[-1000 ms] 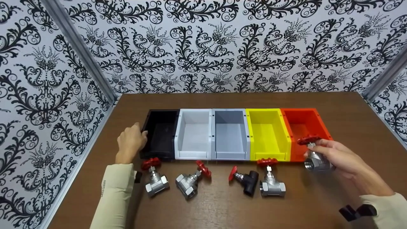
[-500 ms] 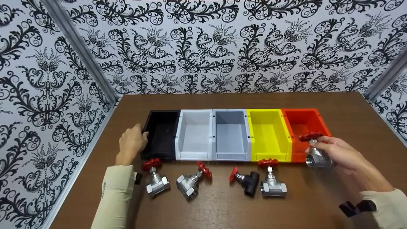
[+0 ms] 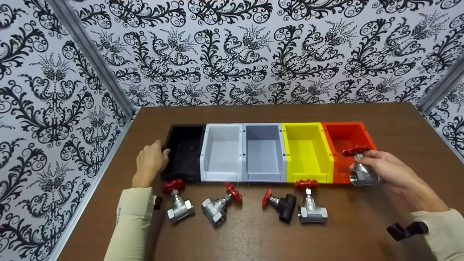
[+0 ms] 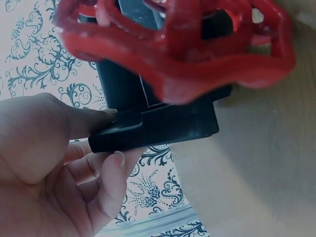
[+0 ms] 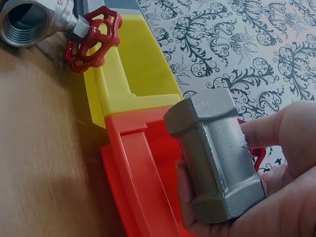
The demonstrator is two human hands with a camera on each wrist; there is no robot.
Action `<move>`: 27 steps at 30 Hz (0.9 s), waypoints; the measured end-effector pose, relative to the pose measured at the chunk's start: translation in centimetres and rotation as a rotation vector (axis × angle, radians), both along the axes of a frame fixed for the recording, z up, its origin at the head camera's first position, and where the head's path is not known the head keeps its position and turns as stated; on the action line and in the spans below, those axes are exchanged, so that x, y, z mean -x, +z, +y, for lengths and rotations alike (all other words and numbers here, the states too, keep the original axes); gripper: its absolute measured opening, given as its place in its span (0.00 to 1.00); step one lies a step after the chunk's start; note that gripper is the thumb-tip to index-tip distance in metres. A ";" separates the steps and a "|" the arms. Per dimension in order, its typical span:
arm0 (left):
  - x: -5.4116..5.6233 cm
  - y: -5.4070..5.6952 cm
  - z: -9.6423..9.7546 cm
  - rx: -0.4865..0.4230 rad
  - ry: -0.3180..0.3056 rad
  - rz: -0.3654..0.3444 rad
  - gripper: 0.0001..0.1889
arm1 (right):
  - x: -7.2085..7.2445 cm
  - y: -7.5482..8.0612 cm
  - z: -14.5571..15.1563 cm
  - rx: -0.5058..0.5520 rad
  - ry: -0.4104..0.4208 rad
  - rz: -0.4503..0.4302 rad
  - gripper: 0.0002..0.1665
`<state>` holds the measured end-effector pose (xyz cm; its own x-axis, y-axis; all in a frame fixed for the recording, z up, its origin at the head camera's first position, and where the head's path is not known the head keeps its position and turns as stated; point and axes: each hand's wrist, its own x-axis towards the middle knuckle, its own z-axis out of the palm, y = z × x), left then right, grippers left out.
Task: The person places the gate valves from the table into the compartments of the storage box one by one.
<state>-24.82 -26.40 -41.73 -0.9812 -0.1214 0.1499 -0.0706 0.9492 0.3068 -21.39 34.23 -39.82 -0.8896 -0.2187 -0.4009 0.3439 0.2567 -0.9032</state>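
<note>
My right hand (image 3: 388, 170) grips a silver valve (image 3: 361, 173) with a red handwheel (image 3: 356, 150), held in the air over the front right corner of the orange bin (image 3: 344, 136). The right wrist view shows its metal body (image 5: 217, 153) in my fingers above the orange bin (image 5: 143, 182). My left hand (image 3: 150, 161) holds the left wall of the black bin (image 3: 183, 145), thumb on its rim (image 4: 148, 131). Several valves lie in front of the bins: two silver ones (image 3: 179, 208) (image 3: 215, 208), a black one (image 3: 282, 206), another silver one (image 3: 311, 210).
Five bins stand in a row on the brown table (image 3: 253, 235): black, white (image 3: 221, 152), grey (image 3: 262, 152), yellow (image 3: 306, 150), orange. Patterned walls close in the back and both sides. A black clip (image 3: 404, 230) sits at my right sleeve.
My right hand has lifted the silver valve slightly up and back, toward the orange bin. The left hand has stayed on the black bin.
</note>
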 end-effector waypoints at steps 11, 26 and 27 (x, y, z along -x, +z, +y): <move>0.1 0.1 -0.1 -0.002 -0.001 -0.026 0.17 | 0.9 0.0 -0.1 0.012 -0.029 -0.001 0.26; 0.1 -0.1 0.0 -0.001 -0.003 -0.004 0.17 | 2.0 -0.2 -0.6 0.034 -0.072 -0.014 0.29; 0.1 -0.1 0.0 0.001 -0.003 -0.003 0.17 | 2.1 -0.3 -0.6 0.053 -0.081 -0.012 0.27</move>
<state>-24.90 -26.42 -41.85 -0.9820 -0.1183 0.1475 -0.0685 0.9497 0.3056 -23.51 33.62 -40.10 -0.9005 -0.1676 -0.4013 0.3725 0.1791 -0.9106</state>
